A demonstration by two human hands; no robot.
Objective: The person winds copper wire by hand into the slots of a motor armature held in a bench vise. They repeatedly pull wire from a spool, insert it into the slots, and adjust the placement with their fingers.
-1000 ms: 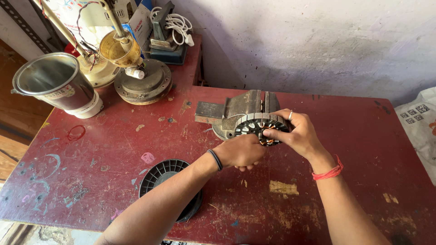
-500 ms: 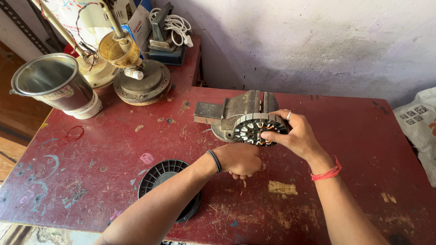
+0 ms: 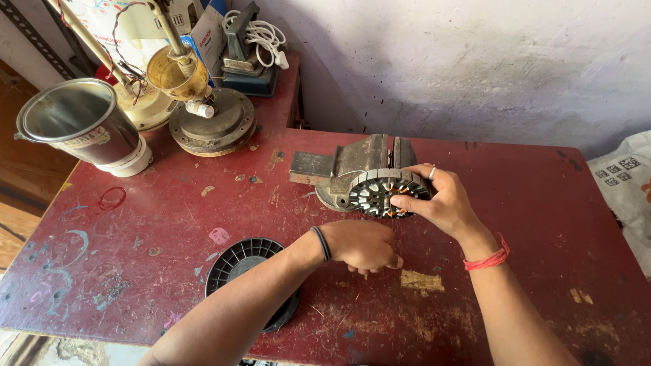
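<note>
Your right hand (image 3: pixel 444 203) grips the round motor stator (image 3: pixel 386 193) by its rim and holds it upright just in front of the bench vise (image 3: pixel 359 166) on the red table (image 3: pixel 542 203). Your left hand (image 3: pixel 363 245) is clenched below it, perhaps around a thin wire; I cannot tell. Few copper turns show in the slots, so I judge the winding is mostly left to do.

The left hand (image 3: pixel 363 245) has dropped from the stator (image 3: pixel 386 193) toward the table (image 3: pixel 169 224).
</note>
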